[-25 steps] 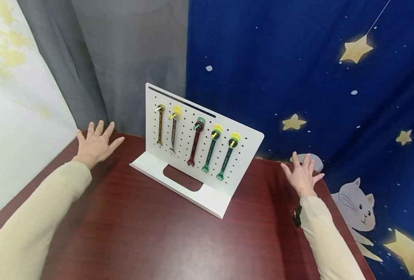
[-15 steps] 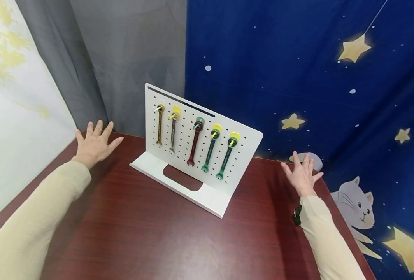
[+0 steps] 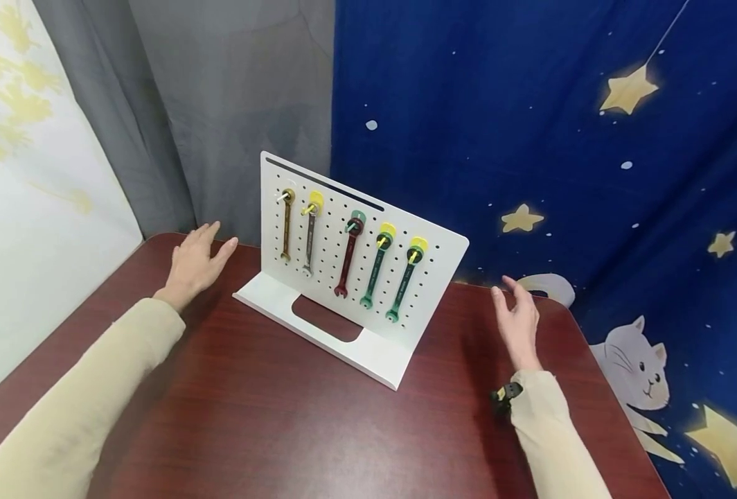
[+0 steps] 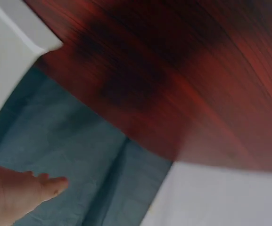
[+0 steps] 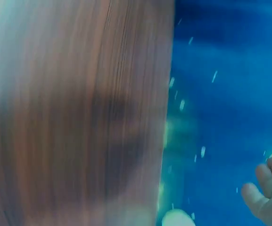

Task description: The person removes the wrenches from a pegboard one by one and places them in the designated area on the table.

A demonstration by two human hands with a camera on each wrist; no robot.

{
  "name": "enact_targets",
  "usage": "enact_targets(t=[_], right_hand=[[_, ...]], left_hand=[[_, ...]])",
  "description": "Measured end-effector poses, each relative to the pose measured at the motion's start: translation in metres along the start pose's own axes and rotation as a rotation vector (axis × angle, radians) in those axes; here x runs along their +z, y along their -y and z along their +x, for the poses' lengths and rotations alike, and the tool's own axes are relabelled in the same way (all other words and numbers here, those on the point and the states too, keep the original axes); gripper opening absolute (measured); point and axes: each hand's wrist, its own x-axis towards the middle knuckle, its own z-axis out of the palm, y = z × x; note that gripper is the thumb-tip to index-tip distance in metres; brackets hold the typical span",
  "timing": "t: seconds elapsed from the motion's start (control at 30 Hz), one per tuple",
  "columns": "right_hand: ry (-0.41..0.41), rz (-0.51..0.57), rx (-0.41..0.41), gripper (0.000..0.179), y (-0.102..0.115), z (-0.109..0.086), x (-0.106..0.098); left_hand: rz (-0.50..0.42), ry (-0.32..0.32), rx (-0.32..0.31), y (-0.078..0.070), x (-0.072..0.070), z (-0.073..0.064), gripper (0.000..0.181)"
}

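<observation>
A white pegboard stand (image 3: pixel 443 256) rises from the table, with several wrenches hanging on its hooks. From left to right hang a gold wrench (image 3: pixel 286 225), a silver wrench (image 3: pixel 309 239), a dark red wrench (image 3: pixel 346 260) and two green wrenches, one (image 3: pixel 375 274) beside the other (image 3: pixel 402 287). My left hand (image 3: pixel 195 265) hovers left of the stand, fingers relaxed, holding nothing. On the far side, my right hand (image 3: pixel 519 322) is held over the table to the right of the stand, thumb apart from the fingers, also holding nothing.
The dark red wooden table (image 3: pixel 269 430) ends behind the stand at a grey curtain (image 3: pixel 237 104) and a blue star-patterned curtain (image 3: pixel 443 104). A white cloth (image 3: pixel 38 229) hangs along the left edge. The right sleeve has a black wrist device (image 3: pixel 507 394).
Both hands have turned and come inward toward the stand, the left to the right and the right to the left. Their spread fingers have drawn closer together. The wrenches stay hanging.
</observation>
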Motion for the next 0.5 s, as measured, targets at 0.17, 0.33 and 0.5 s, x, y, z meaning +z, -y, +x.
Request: enact_targets(t=[0.17, 0.33, 0.5], right_hand=[[-0.084, 0.331, 0.076, 0.031, 0.02, -0.027, 0.022], [-0.103, 0.691, 0.14, 0.032, 0.039, -0.048, 0.042], [-0.077, 0.815, 0.176, 0.035, 0.054, -0.063, 0.057]], left_hand=[[-0.21, -0.159, 0.013, -0.017, 0.022, -0.002, 0.057], [-0.396, -0.287, -0.031, -0.037, 0.039, -0.001, 0.043], [-0.524, -0.31, -0.107, -0.055, 0.05, 0.001, 0.038]])
